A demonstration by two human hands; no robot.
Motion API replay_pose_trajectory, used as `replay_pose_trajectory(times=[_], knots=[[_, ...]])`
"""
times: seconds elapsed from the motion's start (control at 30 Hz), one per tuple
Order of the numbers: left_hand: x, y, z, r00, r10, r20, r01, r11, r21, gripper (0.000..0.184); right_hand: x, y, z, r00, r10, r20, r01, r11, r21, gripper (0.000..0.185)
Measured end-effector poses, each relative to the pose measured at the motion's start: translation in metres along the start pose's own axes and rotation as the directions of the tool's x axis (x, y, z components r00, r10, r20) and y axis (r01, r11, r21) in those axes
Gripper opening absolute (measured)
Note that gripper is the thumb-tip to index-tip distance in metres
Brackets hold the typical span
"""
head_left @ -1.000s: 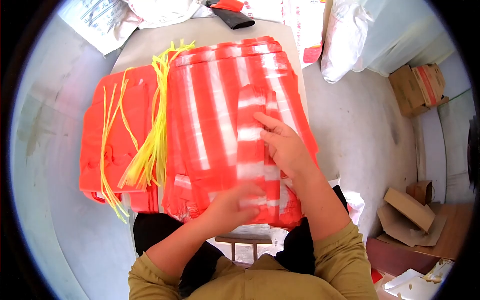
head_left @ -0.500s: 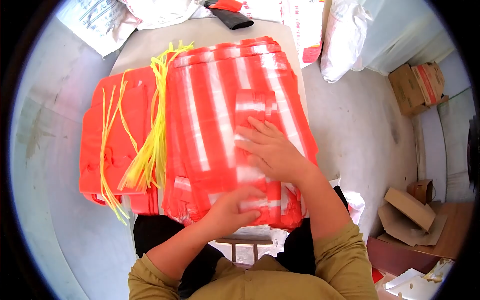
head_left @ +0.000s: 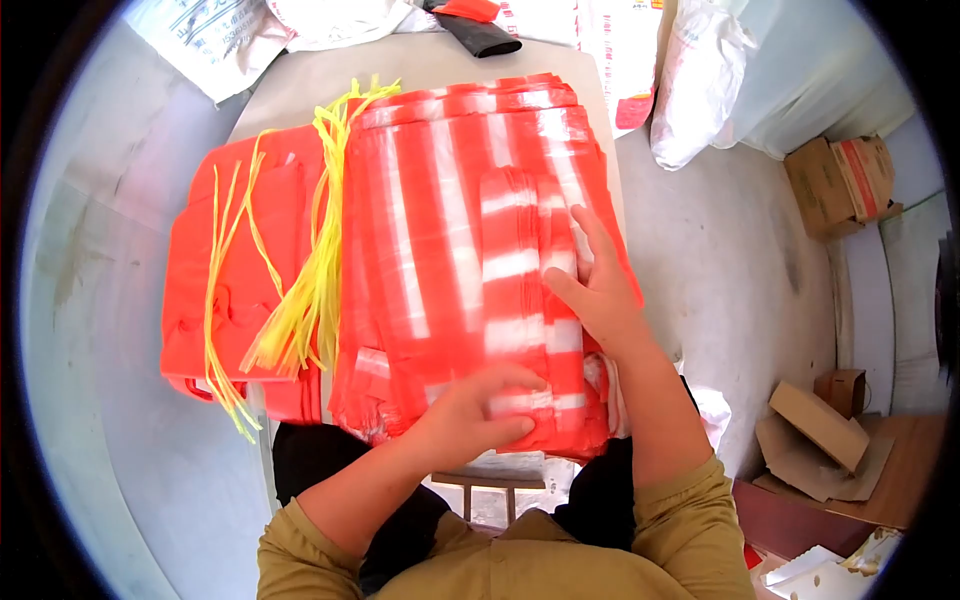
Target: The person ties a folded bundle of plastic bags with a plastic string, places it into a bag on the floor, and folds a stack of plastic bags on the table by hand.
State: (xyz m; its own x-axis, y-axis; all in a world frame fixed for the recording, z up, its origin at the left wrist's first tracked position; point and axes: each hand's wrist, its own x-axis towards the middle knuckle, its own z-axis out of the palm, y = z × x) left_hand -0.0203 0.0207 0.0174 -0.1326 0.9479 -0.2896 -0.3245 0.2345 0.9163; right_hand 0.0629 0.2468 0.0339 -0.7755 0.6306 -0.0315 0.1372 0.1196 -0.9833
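Far left, a pile of plain red plastic (head_left: pixel 235 265) lies flat, folded, its near edge at the near side of the table (head_left: pixel 330 58). Long yellow strands (head_left: pixel 318 255) run down over its right part, bunched at the top, with a few loose ones straying left and hanging past the near edge. Just right of them, a thick stack of red-and-white striped plastic (head_left: pixel 420 190) on the table, stripes running mostly away from the person. Left hand (head_left: pixel 462 418) at the near part of the stack — thumb and fingers apart, curved around the lower end of a folded striped strip (head_left: pixel 512 265); can't tell whether it grips any layer. The strip lies lengthwise on top of the stack, right of its middle, bands crosswise. Right hand (head_left: pixel 603 300) at the strip's right side, half open, thumb and forefinger spread, thumb tip at the strip; not clenched, contact of the other fingers unclear. Beyond the stack, a black-and-red item (head_left: pixel 480 35) near the table's far edge. Right, white sack (head_left: pixel 698 85), then cardboard boxes (head_left: pixel 835 185) by the wall.
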Motion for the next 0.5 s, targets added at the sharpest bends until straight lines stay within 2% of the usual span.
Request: replay_pose_trajectory(times=[0.03, 0.1, 0.2, 0.3, 0.4, 0.5], knots=[[0.0, -0.001, 0.0, 1.0, 0.023, -0.002, -0.023, 1.0, 0.016, 0.041, -0.003, 0.0, 0.0, 0.998, 0.066, 0.021, -0.069, 0.979, 0.192, 0.091], [0.002, -0.004, 0.002, 0.998, 0.07, -0.001, -0.07, 0.996, 0.05, 0.041, -0.007, -0.003, 0.003, 0.997, 0.069, 0.04, -0.071, 0.995, 0.068, 0.095], [0.006, 0.004, 0.006, 0.994, -0.085, 0.076, 0.08, 0.995, 0.063, 0.05, -0.007, 0.005, 0.007, 0.999, 0.018, 0.044, -0.016, 0.999, -0.041, 0.1], [0.005, 0.002, 0.003, 0.949, 0.069, 0.306, -0.138, 0.968, 0.21, 0.067, -0.007, 0.007, 0.006, 0.998, 0.009, 0.065, -0.006, 0.999, -0.054, 0.104], [-0.002, 0.017, -0.009, 0.846, -0.005, 0.533, -0.072, 0.99, 0.123, 0.082, -0.009, -0.002, 0.004, 0.995, 0.032, 0.093, -0.038, 0.997, 0.062, 0.104], [-0.004, 0.022, -0.026, 0.681, -0.15, 0.717, 0.216, 0.976, -0.001, 0.088, -0.01, -0.009, 0.001, 0.991, 0.012, 0.134, -0.037, 0.983, 0.181, 0.101]])
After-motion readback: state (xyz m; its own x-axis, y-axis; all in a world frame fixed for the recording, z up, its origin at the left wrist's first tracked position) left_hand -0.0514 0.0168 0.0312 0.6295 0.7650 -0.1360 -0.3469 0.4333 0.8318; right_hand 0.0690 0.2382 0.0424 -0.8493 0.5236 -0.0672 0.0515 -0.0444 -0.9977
